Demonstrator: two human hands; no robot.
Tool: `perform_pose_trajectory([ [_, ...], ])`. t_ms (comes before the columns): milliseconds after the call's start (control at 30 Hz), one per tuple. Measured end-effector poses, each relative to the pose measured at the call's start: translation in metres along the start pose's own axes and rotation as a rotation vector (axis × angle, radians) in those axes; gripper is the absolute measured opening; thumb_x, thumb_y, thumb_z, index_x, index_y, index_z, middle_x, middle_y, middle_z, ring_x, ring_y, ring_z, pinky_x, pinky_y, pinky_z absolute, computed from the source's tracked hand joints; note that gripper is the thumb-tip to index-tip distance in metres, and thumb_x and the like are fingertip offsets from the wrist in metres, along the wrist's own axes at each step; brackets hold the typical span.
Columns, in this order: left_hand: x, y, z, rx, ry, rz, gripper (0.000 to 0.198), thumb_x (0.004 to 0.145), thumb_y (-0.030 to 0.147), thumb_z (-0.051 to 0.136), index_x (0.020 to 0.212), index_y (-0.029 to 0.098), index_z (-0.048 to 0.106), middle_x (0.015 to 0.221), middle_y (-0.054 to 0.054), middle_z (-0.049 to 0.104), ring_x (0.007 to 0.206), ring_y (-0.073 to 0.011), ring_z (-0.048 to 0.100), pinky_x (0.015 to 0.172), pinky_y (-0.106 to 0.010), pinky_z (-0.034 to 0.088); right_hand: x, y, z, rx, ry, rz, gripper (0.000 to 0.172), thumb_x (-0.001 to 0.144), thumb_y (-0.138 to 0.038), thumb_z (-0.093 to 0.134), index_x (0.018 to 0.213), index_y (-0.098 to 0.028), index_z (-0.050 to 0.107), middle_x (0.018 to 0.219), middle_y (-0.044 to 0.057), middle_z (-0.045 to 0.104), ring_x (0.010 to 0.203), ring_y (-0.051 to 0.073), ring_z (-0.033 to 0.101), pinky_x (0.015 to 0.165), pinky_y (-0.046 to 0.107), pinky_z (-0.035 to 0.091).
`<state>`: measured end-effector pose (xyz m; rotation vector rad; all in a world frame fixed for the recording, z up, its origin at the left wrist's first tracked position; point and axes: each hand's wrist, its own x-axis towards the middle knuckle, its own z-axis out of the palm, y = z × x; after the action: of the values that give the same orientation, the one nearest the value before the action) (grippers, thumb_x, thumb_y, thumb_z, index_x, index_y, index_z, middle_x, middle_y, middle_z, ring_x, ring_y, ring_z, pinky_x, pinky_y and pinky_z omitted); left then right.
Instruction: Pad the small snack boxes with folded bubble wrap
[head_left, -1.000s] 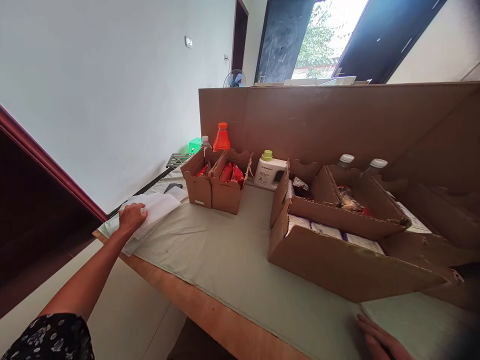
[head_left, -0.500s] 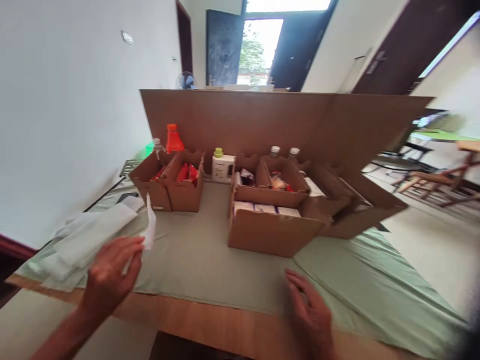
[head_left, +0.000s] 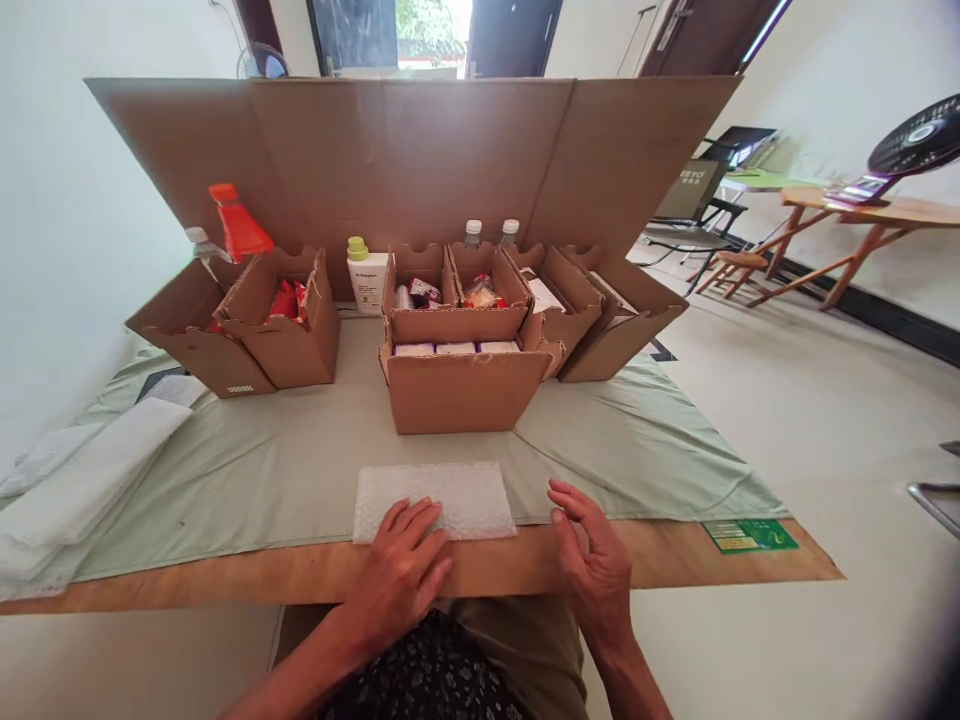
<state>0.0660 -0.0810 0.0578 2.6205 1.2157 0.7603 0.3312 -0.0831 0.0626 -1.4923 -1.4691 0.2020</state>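
A flat piece of bubble wrap (head_left: pixel 457 495) lies at the table's front edge in front of me. My left hand (head_left: pixel 409 555) rests on its near left part, fingers stretched out and open. To the right of the sheet, my right hand (head_left: pixel 592 550) hovers or rests by the table edge. Its fingers are loosely bent, thumb apart from them, and it holds nothing. Just beyond the bubble wrap stands a cardboard box (head_left: pixel 465 395) with several white-topped packs (head_left: pixel 455 349) in it.
Further bubble wrap sheets (head_left: pixel 105 470) are piled at the left. More cardboard bins (head_left: pixel 304 345) hold red packets (head_left: pixel 285 300) and other goods. Behind them are a white bottle with a green cap (head_left: pixel 367 280), a red bottle (head_left: pixel 240 225) and a tall cardboard panel (head_left: pixel 420 160). A green card (head_left: pixel 750 536) lies front right.
My left hand has moved from the left pile to the middle, and the piece it held now lies flat before me. My right hand stays at the front right. The view has tilted down.
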Motion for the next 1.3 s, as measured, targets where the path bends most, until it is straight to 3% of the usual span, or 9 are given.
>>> perform_pose_trajectory([
  [167, 0.001, -0.008, -0.009, 0.084, 0.023, -0.071, 0.034, 0.097, 0.018, 0.047, 0.127, 0.019, 0.062, 0.144, -0.013, 0.059, 0.139, -0.0281, 0.049, 0.115, -0.054, 0.041, 0.002, -0.05, 0.044, -0.052, -0.194, -0.222, 0.03, 0.097, -0.017, 0.045, 0.117, -0.022, 0.067, 0.127, 0.012, 0.069, 0.119, 0.025, 0.064, 0.103, 0.047, 0.052],
  [333, -0.007, -0.027, 0.007, 0.188, -0.163, -0.095, 0.049, 0.093, 0.027, 0.054, 0.141, 0.019, 0.055, 0.154, -0.016, 0.049, 0.144, -0.0368, 0.041, 0.114, -0.064, 0.035, 0.002, -0.066, 0.1, -0.197, -0.577, -0.352, 0.042, 0.093, -0.01, 0.045, 0.13, -0.017, 0.064, 0.137, 0.012, 0.065, 0.129, 0.027, 0.058, 0.104, 0.047, 0.05],
  [467, -0.022, -0.039, 0.008, 0.175, -0.235, -0.067, 0.058, 0.097, 0.036, 0.051, 0.153, 0.027, 0.041, 0.163, -0.01, 0.035, 0.151, -0.0345, 0.031, 0.119, -0.062, 0.028, -0.005, -0.019, 0.071, -0.309, -0.572, -0.341, 0.042, 0.094, -0.016, 0.049, 0.133, -0.021, 0.063, 0.142, 0.01, 0.062, 0.135, 0.029, 0.053, 0.109, 0.051, 0.044],
  [633, -0.021, -0.034, -0.004, 0.11, -0.18, -0.097, 0.051, 0.099, 0.04, 0.048, 0.148, 0.026, 0.047, 0.161, -0.01, 0.039, 0.151, -0.0328, 0.032, 0.12, -0.059, 0.029, -0.002, 0.016, 0.015, -0.448, -0.301, -0.204, 0.037, 0.096, -0.024, 0.046, 0.127, -0.019, 0.066, 0.134, 0.014, 0.067, 0.128, 0.033, 0.058, 0.099, 0.053, 0.048],
  [767, -0.008, -0.03, -0.008, 0.129, -0.046, -0.147, 0.045, 0.101, 0.032, 0.042, 0.143, 0.023, 0.053, 0.159, -0.012, 0.044, 0.15, -0.0302, 0.032, 0.12, -0.058, 0.031, 0.004, -0.027, 0.044, -0.351, -0.353, -0.251, 0.042, 0.095, -0.017, 0.044, 0.133, -0.022, 0.062, 0.14, 0.012, 0.062, 0.133, 0.031, 0.053, 0.105, 0.053, 0.045],
  [933, -0.007, -0.046, 0.0, 0.198, -0.149, -0.126, 0.048, 0.098, 0.03, 0.048, 0.145, 0.021, 0.052, 0.155, -0.014, 0.048, 0.145, -0.0338, 0.041, 0.115, -0.06, 0.036, 0.001, -0.06, 0.094, -0.277, -0.625, -0.356, 0.044, 0.091, -0.013, 0.052, 0.133, -0.02, 0.062, 0.145, 0.012, 0.059, 0.135, 0.03, 0.052, 0.107, 0.05, 0.045],
  [1133, -0.023, -0.061, -0.005, 0.011, -0.184, -0.119, 0.044, 0.1, 0.034, 0.046, 0.143, 0.027, 0.054, 0.159, -0.007, 0.044, 0.15, -0.0262, 0.035, 0.12, -0.053, 0.033, -0.004, 0.006, 0.039, -0.407, -0.437, -0.252, 0.036, 0.097, -0.024, 0.048, 0.128, -0.021, 0.066, 0.137, 0.012, 0.065, 0.13, 0.031, 0.056, 0.101, 0.052, 0.046],
  [1233, -0.023, -0.069, -0.013, -0.026, -0.003, -0.229, 0.038, 0.099, 0.031, 0.045, 0.131, 0.023, 0.065, 0.15, -0.01, 0.055, 0.145, -0.0277, 0.043, 0.116, -0.052, 0.041, 0.008, 0.02, 0.02, -0.456, -0.298, -0.204, 0.034, 0.098, -0.028, 0.044, 0.122, -0.02, 0.068, 0.131, 0.013, 0.068, 0.127, 0.031, 0.058, 0.097, 0.049, 0.047],
  [1300, -0.019, -0.079, -0.016, 0.03, 0.113, -0.319, 0.037, 0.096, 0.03, 0.047, 0.126, 0.021, 0.067, 0.146, -0.013, 0.058, 0.143, -0.0306, 0.045, 0.115, -0.055, 0.041, 0.019, 0.017, 0.025, -0.463, -0.276, -0.214, 0.034, 0.097, -0.027, 0.045, 0.124, -0.02, 0.066, 0.133, 0.013, 0.067, 0.127, 0.031, 0.057, 0.098, 0.048, 0.046],
])
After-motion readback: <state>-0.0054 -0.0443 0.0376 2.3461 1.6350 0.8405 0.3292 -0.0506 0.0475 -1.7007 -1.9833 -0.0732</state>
